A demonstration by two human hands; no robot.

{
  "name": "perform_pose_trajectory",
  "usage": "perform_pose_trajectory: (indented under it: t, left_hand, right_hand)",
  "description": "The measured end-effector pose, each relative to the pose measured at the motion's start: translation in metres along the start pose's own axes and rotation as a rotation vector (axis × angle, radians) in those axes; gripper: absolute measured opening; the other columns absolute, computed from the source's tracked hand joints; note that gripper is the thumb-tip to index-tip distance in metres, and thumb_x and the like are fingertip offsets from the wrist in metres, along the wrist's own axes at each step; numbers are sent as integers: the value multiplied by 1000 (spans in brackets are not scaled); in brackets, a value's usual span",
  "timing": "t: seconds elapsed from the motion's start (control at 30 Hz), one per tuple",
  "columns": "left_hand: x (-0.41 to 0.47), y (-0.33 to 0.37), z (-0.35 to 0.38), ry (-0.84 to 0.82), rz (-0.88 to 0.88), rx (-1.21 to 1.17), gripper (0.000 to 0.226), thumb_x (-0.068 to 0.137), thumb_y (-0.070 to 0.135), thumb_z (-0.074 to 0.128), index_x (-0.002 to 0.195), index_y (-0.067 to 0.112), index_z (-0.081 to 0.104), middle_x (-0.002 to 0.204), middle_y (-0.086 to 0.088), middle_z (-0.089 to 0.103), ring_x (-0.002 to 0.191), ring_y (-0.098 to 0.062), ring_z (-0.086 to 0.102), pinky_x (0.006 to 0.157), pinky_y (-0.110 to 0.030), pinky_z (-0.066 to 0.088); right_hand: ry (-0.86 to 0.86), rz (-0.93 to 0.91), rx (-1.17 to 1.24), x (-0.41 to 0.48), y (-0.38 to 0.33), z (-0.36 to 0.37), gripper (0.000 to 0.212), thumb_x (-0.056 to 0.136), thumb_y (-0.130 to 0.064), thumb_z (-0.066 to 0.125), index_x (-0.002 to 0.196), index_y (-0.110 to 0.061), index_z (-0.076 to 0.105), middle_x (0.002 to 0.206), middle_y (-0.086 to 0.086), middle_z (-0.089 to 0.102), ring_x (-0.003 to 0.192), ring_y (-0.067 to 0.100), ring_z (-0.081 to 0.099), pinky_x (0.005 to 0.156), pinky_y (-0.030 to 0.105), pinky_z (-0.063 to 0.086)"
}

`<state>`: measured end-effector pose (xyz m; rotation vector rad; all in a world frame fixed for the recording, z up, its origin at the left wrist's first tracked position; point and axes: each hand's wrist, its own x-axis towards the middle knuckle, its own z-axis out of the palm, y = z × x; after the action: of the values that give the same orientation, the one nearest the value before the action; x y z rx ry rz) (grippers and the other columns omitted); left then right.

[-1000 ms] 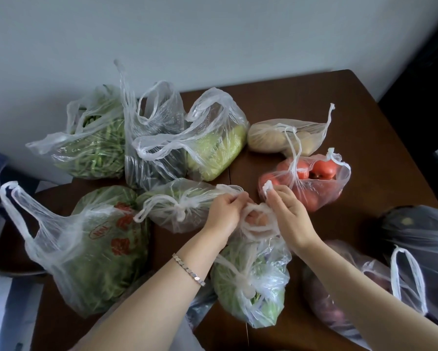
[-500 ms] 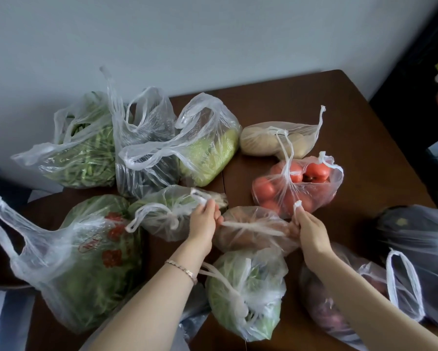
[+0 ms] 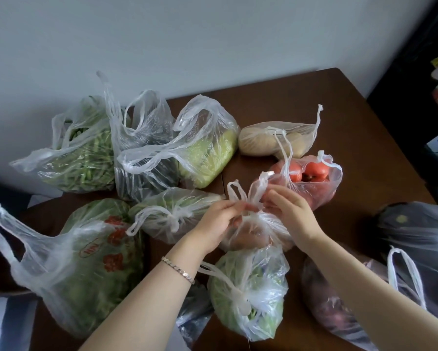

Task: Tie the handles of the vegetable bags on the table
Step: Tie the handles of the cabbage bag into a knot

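Centre of tabletop (image 3: pixel 301 102): small bag (image 3: pixel 253 231), handles (image 3: pixel 245 193) pinched by left hand (image 3: pixel 219 224) and right hand (image 3: pixel 292 211), knot forming. Tied: bags at 6, 9. Untied, apparently: several at 10–12, 3.

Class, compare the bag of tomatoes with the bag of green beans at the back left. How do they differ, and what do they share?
The bag of tomatoes holds round red fruit; the bag of green beans holds long green pods. The tomato bag lies right of centre, close behind the hands; the bean bag sits far left by the wall. The bean bag looks bulkier, with wide handles hanging untied. Both are thin clear plastic on the brown table.
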<state>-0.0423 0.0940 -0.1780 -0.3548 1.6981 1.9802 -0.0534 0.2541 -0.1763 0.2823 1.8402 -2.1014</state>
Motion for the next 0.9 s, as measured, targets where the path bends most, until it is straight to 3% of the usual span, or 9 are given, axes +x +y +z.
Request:
perform_pose_trajectory:
  t: [0.1,0.2,0.3,0.4,0.53,0.63,0.77,0.83,0.9]
  left_hand:
    - [-1,-3,2,27,-3,-157,30,96,8,42,80,4,67,72,4,70,46,-3,35,55,-13,34]
    - [-3,-3,7,13,-17,-196,28,96,7,41,81,2,64,76,2,72,45,-2,35,52,-11,36]
    - [-2,-1,10,17,-8,-224,36,97,8,40,73,6,67,74,-1,70,48,-3,37,55,-11,39]
    - [0,2,9,207,24,-271,41,98,12,40,63,10,61,65,0,60,44,-3,39,55,-15,37]
    - [0,-12,-10,436,26,22,33,98,18,41,67,12,50,53,2,41,42,-6,33,45,-15,30]
    - [-1,-18,-25,389,-15,60,31,99,17,41,70,10,51,49,3,38,36,-4,30,47,-19,27]
    - [-1,-16,-21,344,5,110,31,98,14,42,69,9,52,51,0,42,44,-12,34,45,-17,29]
    - [-4,-13,-16,303,59,273,32,97,16,44,68,12,56,58,1,54,54,-15,49,57,-20,43]
    - [-7,-5,-15,273,168,504,33,96,18,46,66,16,59,74,2,58,73,-9,56,77,-14,42]
  right_hand:
    - [-82,-26,-405,-6,26,-5,25,89,-7,55,113,-7,64,106,0,62,86,4,57,79,12,46]
    - [-111,-195,-693,-9,35,0,16,88,-16,60,97,-9,71,96,-9,51,81,-1,50,74,4,38]
    - [-127,-308,-712,-5,36,4,13,87,-14,61,86,-8,72,86,-9,53,82,7,51,77,14,39]
    - [-60,-210,-489,-4,32,10,20,89,-12,57,73,-8,69,71,-7,57,77,13,55,74,23,43]
    - [-32,-75,-345,-6,30,18,37,92,-11,52,55,-11,53,53,-2,50,48,1,45,54,12,39]
    - [-76,-64,-460,-5,34,19,39,92,-12,51,54,-12,53,51,-4,48,48,1,42,51,11,36]
    - [25,40,-510,5,39,17,32,92,-15,52,64,-5,61,54,-3,51,53,10,45,48,14,36]
    - [37,67,-600,8,39,14,29,92,-18,51,66,-10,62,61,-3,56,58,10,49,51,18,38]
    - [-17,18,-710,7,40,9,31,92,-18,50,64,-13,59,65,-1,57,64,13,51,60,27,39]
